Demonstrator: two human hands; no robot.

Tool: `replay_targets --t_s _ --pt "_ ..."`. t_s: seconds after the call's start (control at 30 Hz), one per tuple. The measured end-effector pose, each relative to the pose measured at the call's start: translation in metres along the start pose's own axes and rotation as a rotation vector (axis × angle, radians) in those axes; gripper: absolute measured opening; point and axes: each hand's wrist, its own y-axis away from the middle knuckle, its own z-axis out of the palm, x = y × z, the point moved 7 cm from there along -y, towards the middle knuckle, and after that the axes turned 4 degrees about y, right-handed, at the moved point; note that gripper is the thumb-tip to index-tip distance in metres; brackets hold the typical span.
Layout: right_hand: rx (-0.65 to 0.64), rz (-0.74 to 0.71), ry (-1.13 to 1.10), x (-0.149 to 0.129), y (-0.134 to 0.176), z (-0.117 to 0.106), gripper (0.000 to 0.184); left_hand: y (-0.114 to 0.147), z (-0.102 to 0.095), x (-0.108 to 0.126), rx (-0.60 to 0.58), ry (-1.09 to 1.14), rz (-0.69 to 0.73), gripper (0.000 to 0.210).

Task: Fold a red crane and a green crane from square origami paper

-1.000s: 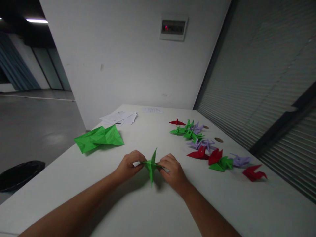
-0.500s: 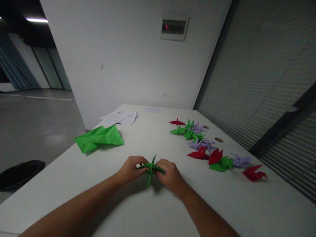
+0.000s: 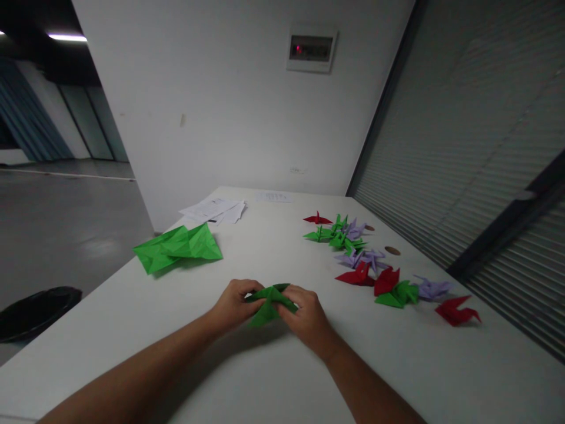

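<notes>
A partly folded piece of green origami paper (image 3: 265, 312) is held just above the white table, with a broad flap facing me. My left hand (image 3: 237, 303) pinches its left side between thumb and fingers. On the opposite side, my right hand (image 3: 303, 309) grips the paper, its thumb pressed near the middle. Parts of the folds are hidden behind the fingers. Farther off to the left lie creased green paper sheets (image 3: 179, 247), which neither hand touches.
Several folded paper cranes line the table's right side, among them a red crane (image 3: 458, 311), a purple crane (image 3: 432, 288) and a green crane (image 3: 399, 294). White printed papers (image 3: 214, 209) lie at the back left. A black bin (image 3: 39, 312) stands left of the table (image 3: 265, 383).
The green paper has gone from a thin, edge-on cross shape to a wider form with a flap spread toward me. My right fingers have shifted slightly on it.
</notes>
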Motion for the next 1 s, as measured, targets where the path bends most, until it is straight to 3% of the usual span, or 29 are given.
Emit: replay_targets --t_s 0.2,0.43,0.57,0.7,0.83,1.0 --pt "0.044 0.117 0.032 0.013 0.001 0.001 0.007 0.000 0.003 -0.011 0.003 0.135 -0.095 0.027" --pt "0.127 0.214 0.107 0.023 0.003 -0.006 0.013 0.002 0.010 -0.022 -0.071 0.452 -0.254 0.036" --pt "0.071 0.228 0.042 0.027 0.003 -0.001 0.011 0.004 0.012 -0.022 -0.073 0.535 -0.293 0.039" --pt "0.002 0.239 0.039 0.029 0.002 0.006 0.012 0.003 0.020 -0.026 -0.136 0.512 -0.324 0.037" --pt "-0.004 0.310 0.082 0.035 0.004 0.005 0.021 0.000 0.016 -0.033 -0.083 0.401 -0.355 0.029" --pt "0.022 0.388 -0.046 0.044 0.007 0.005 0.016 -0.001 0.010 -0.037 -0.021 0.390 -0.424 0.026"
